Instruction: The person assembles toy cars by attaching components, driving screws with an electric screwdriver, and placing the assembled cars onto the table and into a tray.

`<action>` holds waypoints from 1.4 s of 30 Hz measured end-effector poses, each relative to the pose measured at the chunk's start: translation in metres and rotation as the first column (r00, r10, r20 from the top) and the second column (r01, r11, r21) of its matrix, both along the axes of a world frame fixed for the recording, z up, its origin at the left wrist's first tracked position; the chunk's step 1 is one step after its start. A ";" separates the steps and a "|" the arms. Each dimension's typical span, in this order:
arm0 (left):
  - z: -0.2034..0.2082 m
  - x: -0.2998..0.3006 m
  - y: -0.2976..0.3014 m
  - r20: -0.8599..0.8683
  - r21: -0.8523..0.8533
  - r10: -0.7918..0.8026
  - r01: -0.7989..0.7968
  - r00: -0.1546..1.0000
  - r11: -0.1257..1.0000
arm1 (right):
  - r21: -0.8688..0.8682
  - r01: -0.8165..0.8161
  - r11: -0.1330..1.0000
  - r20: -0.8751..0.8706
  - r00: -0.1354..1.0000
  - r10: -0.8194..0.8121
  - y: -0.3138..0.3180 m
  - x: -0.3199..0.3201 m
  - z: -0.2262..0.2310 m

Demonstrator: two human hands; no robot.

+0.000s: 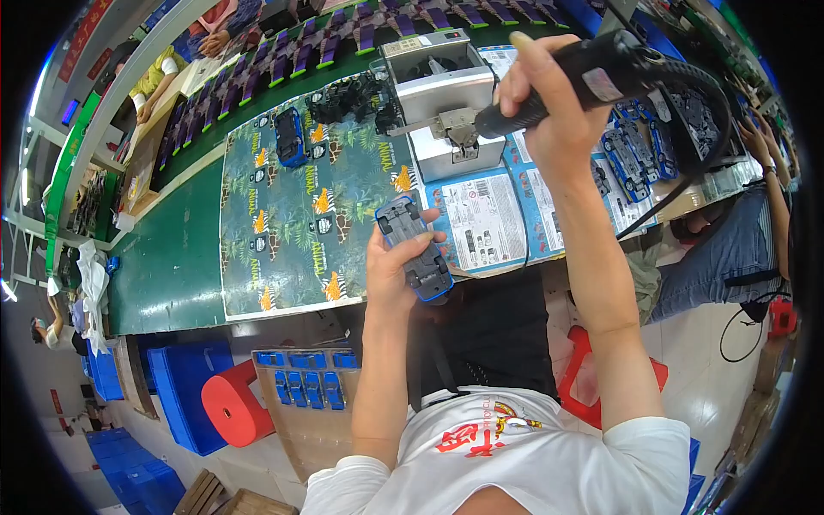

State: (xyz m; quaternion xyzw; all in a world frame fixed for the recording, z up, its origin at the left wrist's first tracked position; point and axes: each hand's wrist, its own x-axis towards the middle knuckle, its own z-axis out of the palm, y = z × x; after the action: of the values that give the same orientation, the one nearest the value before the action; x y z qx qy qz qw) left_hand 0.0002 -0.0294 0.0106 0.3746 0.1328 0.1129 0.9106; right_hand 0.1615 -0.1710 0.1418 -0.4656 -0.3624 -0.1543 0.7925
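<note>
My left hand (391, 268) grips a blue toy car (402, 223) with its dark underside turned up, thumb across the chassis. It is held over the table's near edge. Wrapped in my right hand (560, 120) is a black electric screwdriver (605, 70), its cable looping down at the right. The tool's tip end points left and meets the metal front of a silver box-shaped screw feeder (438, 86); whether a screw sits on the bit is too small to tell. Another blue toy car (290, 137) lies on the printed sheet, left of a heap of black parts (348, 99).
Blue car bodies (631, 159) lie grouped at the right of the table. Along the back runs a green conveyor (330, 51) with rows of purple parts. Below left are a board of blue cars (309, 386), a red roll (236, 403) and a blue bin (184, 403). Other people sit nearby.
</note>
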 end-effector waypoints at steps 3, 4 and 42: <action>-0.003 0.001 0.007 0.020 -0.039 -0.027 0.028 0.999 0.999 | -0.042 0.037 0.998 -0.011 0.999 -0.037 0.012 0.002 -0.003; -0.002 0.002 0.007 0.018 -0.060 -0.024 0.025 1.000 0.998 | -0.058 0.028 0.998 -0.004 1.000 -0.028 0.016 0.003 -0.004; 0.002 0.005 -0.004 -0.037 0.029 0.057 -0.056 0.998 0.998 | 0.011 -0.045 0.999 -0.061 0.997 0.045 0.001 -0.011 -0.002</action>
State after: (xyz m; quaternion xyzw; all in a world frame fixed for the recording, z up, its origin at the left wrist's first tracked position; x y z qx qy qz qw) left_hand 0.0053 -0.0334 0.0125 0.3853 0.1591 0.1333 0.8992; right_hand 0.1503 -0.1699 0.1395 -0.4580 -0.3478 -0.1239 0.8086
